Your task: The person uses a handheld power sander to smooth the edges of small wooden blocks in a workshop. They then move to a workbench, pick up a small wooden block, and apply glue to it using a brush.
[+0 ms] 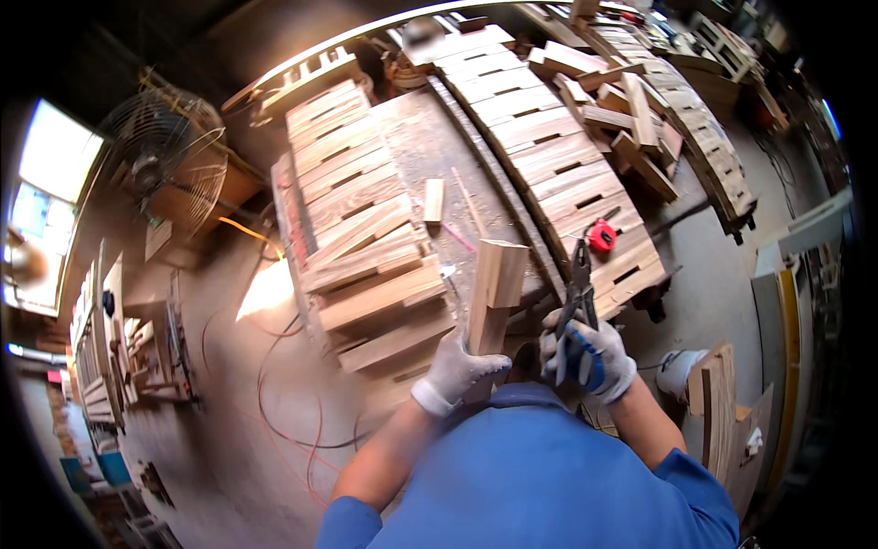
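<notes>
My left hand point(460, 373), in a white glove, is closed around the lower end of a short wooden block point(499, 274) standing upright in front of me. The block appears notched partway down one side. In my right hand point(594, 359), also gloved, is a pair of dark pliers point(580, 265) with its jaws pointing away from me. Blue shows among the right fingers, and I cannot tell whether it is a handle grip or part of the glove. Just beyond the pliers, a red tape measure point(602, 235) rests on a row of slotted wooden pieces point(567, 170).
Another row of wooden pieces point(355, 174) lies at the left of the worktable point(412, 123). Between the rows are a small block point(433, 201) and a thin stick point(469, 203). Loose offcuts point(640, 110) are heaped at far right. A fan point(165, 151), floor hoses point(265, 403) and a white bucket point(677, 373) stand around.
</notes>
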